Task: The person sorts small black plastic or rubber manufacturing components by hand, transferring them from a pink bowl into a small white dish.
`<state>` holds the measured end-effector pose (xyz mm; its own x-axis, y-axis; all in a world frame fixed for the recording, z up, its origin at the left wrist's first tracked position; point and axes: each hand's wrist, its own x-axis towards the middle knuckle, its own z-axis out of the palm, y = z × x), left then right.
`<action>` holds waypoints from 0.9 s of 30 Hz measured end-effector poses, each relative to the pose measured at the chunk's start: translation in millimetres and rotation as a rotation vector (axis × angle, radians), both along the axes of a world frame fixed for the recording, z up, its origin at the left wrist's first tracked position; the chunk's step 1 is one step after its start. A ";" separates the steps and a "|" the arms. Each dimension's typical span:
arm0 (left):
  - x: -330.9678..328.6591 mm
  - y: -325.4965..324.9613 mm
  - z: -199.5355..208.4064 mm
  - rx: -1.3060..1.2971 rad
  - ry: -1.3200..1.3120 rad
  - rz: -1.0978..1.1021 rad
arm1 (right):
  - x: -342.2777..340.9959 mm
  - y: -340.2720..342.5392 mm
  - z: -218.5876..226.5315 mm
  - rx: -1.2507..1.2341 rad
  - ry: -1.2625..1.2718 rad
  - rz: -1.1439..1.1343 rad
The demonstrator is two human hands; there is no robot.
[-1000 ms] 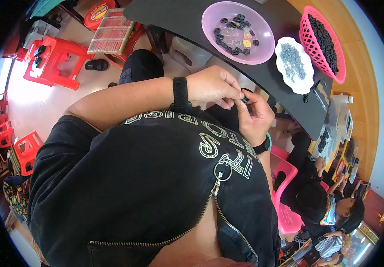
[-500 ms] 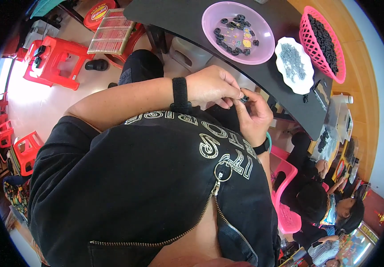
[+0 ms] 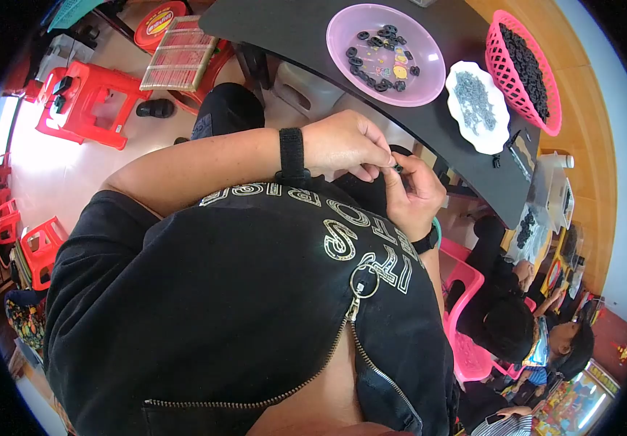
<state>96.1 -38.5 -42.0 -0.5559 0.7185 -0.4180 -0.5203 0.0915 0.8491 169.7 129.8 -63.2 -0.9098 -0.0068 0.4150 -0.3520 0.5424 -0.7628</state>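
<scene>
My left hand [image 3: 346, 145], with a black band on its wrist, pinches at a small black piece [image 3: 398, 168] in front of my chest. My right hand [image 3: 415, 190] meets it there, its thumb and fingertips closed round the same piece. Most of the piece is covered by my fingers, so its exact kind cannot be made out. Beyond my hands, on the dark table [image 3: 277, 27], stands a pale purple basin [image 3: 424, 86] with several black oval parts [image 3: 382, 85] lying in it.
Right of the basin sit a white scalloped dish [image 3: 497, 134] of small clear or grey pieces and a pink basket [image 3: 501, 78] full of black parts. A pink chair [image 3: 470, 349] and people [image 3: 510, 327] are at the lower right. Red stools [image 3: 85, 109] stand at left.
My hands stay together at nearly the same place. The black piece has turned and shows less between my fingertips. The whole view has shifted slightly.
</scene>
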 end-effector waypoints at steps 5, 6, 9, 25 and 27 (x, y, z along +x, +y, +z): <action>-1.1 -1.5 10.3 0.027 -0.009 -0.003 | -2.6 -0.3 1.8 -0.046 -0.005 0.022; -1.9 -0.7 9.0 0.028 -0.007 -0.002 | -3.1 -0.5 1.4 -0.046 -0.004 0.022; -3.8 0.6 1.6 0.031 0.003 0.026 | -3.9 -0.9 -1.7 -0.127 -0.056 -0.002; -13.0 -17.9 1.1 -0.035 -0.002 0.144 | -63.0 76.5 79.3 -0.704 0.093 -0.295; -14.2 -15.1 3.0 -0.009 0.006 0.140 | -73.5 87.7 89.0 -0.667 0.170 -0.316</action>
